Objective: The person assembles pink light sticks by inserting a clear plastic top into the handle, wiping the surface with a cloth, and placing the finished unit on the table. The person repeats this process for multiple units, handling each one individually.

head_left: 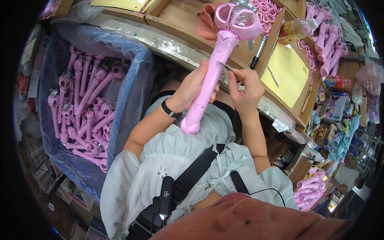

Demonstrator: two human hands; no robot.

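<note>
A pink toy wand lies slanted across my lap, its round head with clear windows pointing up and away. My left hand is wrapped around the middle of its handle. My right hand is closed in a pinch beside the handle. Between those fingertips is a thin, dark, narrow tool, its end touching or very close to the wand's side. Most of that tool is hidden by the fingers, so its kind cannot be made out.
At left stands a bin with a blue plastic liner, holding many pink wands. Cardboard trays on the bench hold pink rings, a black marker, yellow paper and a bottle. More wands lie right; a person is beyond.
</note>
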